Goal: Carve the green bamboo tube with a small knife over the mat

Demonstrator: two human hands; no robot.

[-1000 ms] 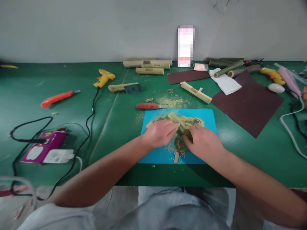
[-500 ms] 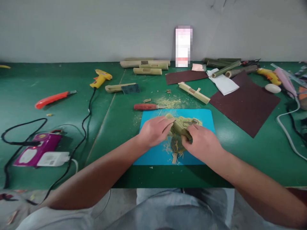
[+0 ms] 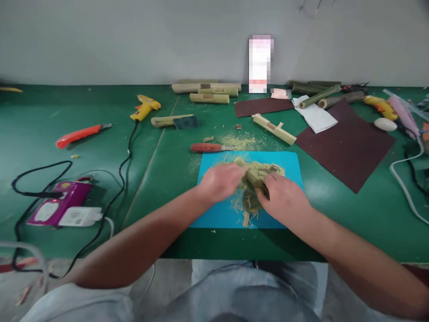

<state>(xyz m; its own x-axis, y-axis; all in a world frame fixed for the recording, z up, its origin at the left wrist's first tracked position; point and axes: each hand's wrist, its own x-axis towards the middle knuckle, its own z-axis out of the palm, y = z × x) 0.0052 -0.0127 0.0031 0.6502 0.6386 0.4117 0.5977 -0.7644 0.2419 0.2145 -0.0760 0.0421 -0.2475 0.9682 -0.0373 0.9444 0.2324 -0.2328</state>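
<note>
A short bamboo tube (image 3: 255, 178) lies tilted over the blue mat (image 3: 292, 163), and my right hand (image 3: 283, 191) is closed around its lower, nearer end. My left hand (image 3: 221, 182) is at the tube's upper left side, its fingers curled together and smeared by motion. Whatever those fingers hold, if anything, is hidden. Pale sawdust (image 3: 279, 169) and shavings lie around and under the tube. Below it are a dark round patch (image 3: 250, 202) and a small bamboo strip (image 3: 246, 219). Just beyond the mat lies a red-handled chisel-like tool (image 3: 206, 147).
Several cut bamboo pieces (image 3: 209, 98) lie towards the wall. On the left are a yellow glue gun (image 3: 145, 108), a red utility knife (image 3: 78, 136) and a purple power strip (image 3: 63, 201) with cords. Brown sheets (image 3: 351, 152) and a white paper (image 3: 317, 117) lie right.
My left hand has shifted along the tube's side and is now blurred. My right hand keeps its hold. The whole view has shifted slightly.
</note>
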